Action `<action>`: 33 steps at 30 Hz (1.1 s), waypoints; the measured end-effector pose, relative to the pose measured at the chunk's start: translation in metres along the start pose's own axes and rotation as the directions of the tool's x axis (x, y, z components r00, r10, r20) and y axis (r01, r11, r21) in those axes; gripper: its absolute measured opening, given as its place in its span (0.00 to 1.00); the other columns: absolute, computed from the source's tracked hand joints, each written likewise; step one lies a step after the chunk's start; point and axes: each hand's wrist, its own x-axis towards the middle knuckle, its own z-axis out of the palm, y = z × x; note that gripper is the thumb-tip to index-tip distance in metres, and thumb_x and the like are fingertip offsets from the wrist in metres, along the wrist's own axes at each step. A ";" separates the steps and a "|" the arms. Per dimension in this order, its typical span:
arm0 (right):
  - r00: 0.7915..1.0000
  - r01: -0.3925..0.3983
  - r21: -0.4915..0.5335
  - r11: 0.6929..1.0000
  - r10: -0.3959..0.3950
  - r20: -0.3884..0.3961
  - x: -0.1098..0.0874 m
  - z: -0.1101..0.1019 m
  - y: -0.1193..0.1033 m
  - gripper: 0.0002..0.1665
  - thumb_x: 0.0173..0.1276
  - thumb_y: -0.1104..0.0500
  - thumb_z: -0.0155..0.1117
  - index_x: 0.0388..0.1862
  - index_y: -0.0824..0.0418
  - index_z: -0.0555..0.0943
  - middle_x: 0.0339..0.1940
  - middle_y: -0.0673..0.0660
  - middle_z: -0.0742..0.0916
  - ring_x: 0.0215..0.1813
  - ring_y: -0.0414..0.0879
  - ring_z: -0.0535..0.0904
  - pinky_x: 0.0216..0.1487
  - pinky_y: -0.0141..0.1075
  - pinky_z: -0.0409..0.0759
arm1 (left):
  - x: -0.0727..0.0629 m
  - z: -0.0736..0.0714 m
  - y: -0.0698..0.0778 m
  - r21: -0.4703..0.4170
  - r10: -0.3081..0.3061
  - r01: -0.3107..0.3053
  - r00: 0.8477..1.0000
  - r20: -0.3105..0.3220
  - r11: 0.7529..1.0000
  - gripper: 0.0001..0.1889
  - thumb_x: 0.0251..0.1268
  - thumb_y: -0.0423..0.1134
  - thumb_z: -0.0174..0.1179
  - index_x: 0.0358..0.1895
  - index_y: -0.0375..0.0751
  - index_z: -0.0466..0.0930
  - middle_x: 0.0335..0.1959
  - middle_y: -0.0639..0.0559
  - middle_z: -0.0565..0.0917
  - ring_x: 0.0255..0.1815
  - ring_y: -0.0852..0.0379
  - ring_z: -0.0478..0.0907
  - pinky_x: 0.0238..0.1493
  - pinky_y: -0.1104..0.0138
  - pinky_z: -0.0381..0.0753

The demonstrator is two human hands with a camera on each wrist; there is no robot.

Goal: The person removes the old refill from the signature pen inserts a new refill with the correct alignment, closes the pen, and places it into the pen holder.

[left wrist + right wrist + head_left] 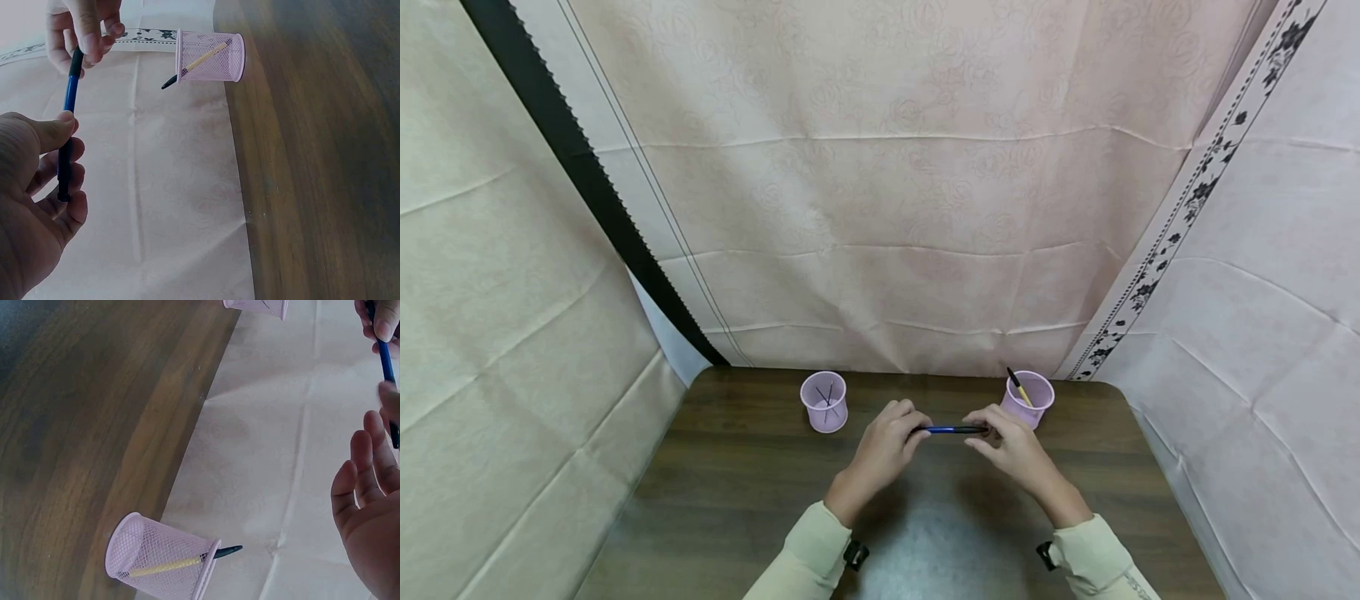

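One blue-and-black pen [951,430], level above a brown table [737,492]: one end pinched in the left hand [886,442], the other between thumb and fingers of the right hand [1013,448], actual grip there impossible to tell. Beyond, a left pink cup [813,413] and a right pink cup [1040,401] holding a yellow-and-black pen [1020,389].

Desk [737,467]: I view a dark brown wood-grain top with rounded rear corners.
Rear cloth [880,200]: pale pink, faint rose pattern, horizontal creases; hangs behind the desk's far edge.
Black band [587,179]: runs diagonally down the left, serrated along one edge.
Floral border [1202,192]: black on white, slanting at right.
Side cloths [1262,350]: off-white, creased.
Light: I read a soft glare [951,550] on the desk's near centre.
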 end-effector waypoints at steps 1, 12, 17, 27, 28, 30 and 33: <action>1.000 -0.009 0.001 1.000 0.009 0.009 0.000 -0.001 0.000 0.20 0.54 0.67 0.81 0.46 0.58 0.86 0.37 0.49 0.86 0.33 0.41 0.80 0.33 0.32 0.79 | 0.000 0.000 0.000 0.002 0.003 -0.003 1.000 -0.003 1.000 0.03 0.69 0.41 0.68 0.42 0.50 0.88 0.35 0.59 0.79 0.39 0.61 0.74 0.40 0.69 0.78; 0.998 -0.039 0.011 0.999 0.038 0.059 0.002 -0.006 0.001 0.10 0.65 0.67 0.73 0.42 0.54 0.88 0.37 0.45 0.88 0.36 0.32 0.78 0.37 0.26 0.77 | 0.001 -0.002 0.001 0.016 0.033 -0.033 0.999 -0.017 0.999 0.03 0.68 0.39 0.69 0.42 0.49 0.88 0.35 0.59 0.79 0.39 0.61 0.73 0.39 0.69 0.77; 0.999 0.021 0.013 1.000 -0.021 0.035 0.002 -0.004 0.002 0.11 0.63 0.70 0.73 0.41 0.56 0.88 0.36 0.47 0.89 0.37 0.34 0.81 0.38 0.24 0.77 | 0.001 -0.001 0.000 0.035 0.059 -0.059 0.998 -0.018 0.998 0.03 0.68 0.39 0.69 0.42 0.48 0.88 0.35 0.59 0.79 0.38 0.60 0.74 0.39 0.69 0.77; 0.999 0.050 0.027 0.998 -0.050 -0.006 0.001 -0.001 -0.003 0.13 0.60 0.73 0.74 0.39 0.57 0.87 0.35 0.47 0.87 0.33 0.34 0.78 0.35 0.23 0.74 | 0.000 -0.001 0.000 0.039 0.072 -0.071 0.997 -0.034 0.997 0.04 0.68 0.40 0.69 0.42 0.49 0.89 0.34 0.59 0.78 0.37 0.61 0.72 0.38 0.71 0.75; 0.999 0.048 0.032 0.998 -0.048 -0.006 0.001 -0.001 -0.003 0.13 0.60 0.73 0.74 0.39 0.57 0.87 0.35 0.47 0.87 0.33 0.34 0.77 0.35 0.22 0.73 | 0.000 -0.001 0.000 0.040 0.075 -0.073 0.997 -0.037 0.997 0.04 0.68 0.40 0.69 0.42 0.49 0.89 0.34 0.59 0.78 0.37 0.61 0.72 0.38 0.71 0.75; 0.999 0.048 0.040 0.998 -0.047 -0.010 0.001 -0.001 -0.004 0.13 0.59 0.73 0.74 0.39 0.58 0.87 0.35 0.48 0.87 0.33 0.34 0.76 0.35 0.21 0.72 | 0.000 -0.001 0.001 0.041 0.078 -0.076 0.996 -0.040 0.996 0.04 0.68 0.40 0.69 0.42 0.49 0.89 0.34 0.59 0.78 0.37 0.61 0.72 0.38 0.71 0.75; 0.998 0.053 0.050 0.997 -0.052 -0.022 0.001 -0.001 -0.005 0.14 0.58 0.74 0.75 0.39 0.59 0.86 0.35 0.49 0.87 0.32 0.35 0.76 0.34 0.22 0.72 | -0.001 -0.001 0.001 0.040 0.080 -0.078 0.996 -0.043 0.996 0.04 0.67 0.39 0.70 0.42 0.49 0.89 0.34 0.59 0.79 0.37 0.60 0.72 0.38 0.70 0.75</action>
